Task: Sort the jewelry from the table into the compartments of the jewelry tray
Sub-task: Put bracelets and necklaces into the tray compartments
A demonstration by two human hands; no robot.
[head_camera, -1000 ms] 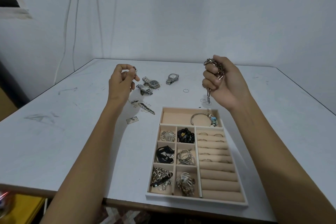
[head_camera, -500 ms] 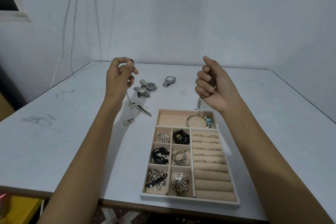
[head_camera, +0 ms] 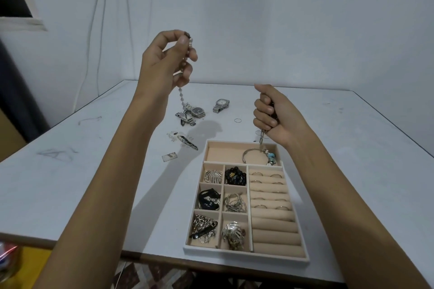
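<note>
Beige tray [head_camera: 246,252] sits near the front edge of the worktop [head_camera: 70,183] and it's mostly loaded: all six small squares on the left hold something, approx four rows of the ring rolls [head_camera: 270,192] carry rings, lower rolls are bare. Long top compartment [head_camera: 223,151] has one bangle w/ blue beads [head_camera: 258,155], left part of it is free.

Your left hand [head_camera: 166,58] is up high, fingertips pinched on a beaded chain [head_camera: 182,98] that hangs straight down, its lower end just above or maybe touching the watch pile, can't tell which. Your right hand [head_camera: 272,116] is a closed fist around a link chain [head_camera: 261,137]; a short tail dangles from the bottom of the fist right over the tray's back edge, by the bangle. So both chains are in hand, neither is in the tray yet.

Left on the worktop: two linked-band watches [head_camera: 190,114] bunched together, a third watch [head_camera: 221,105] just beside, one thin ring [head_camera: 238,120] near your right hand, a dark speckled clip [head_camera: 187,142], a small flat tag [head_camera: 169,157], plus tiny bits near the clip too small to name.

I'd call it well past half: chains likely go in the top compartment, then watches, ring, small stuff
</note>
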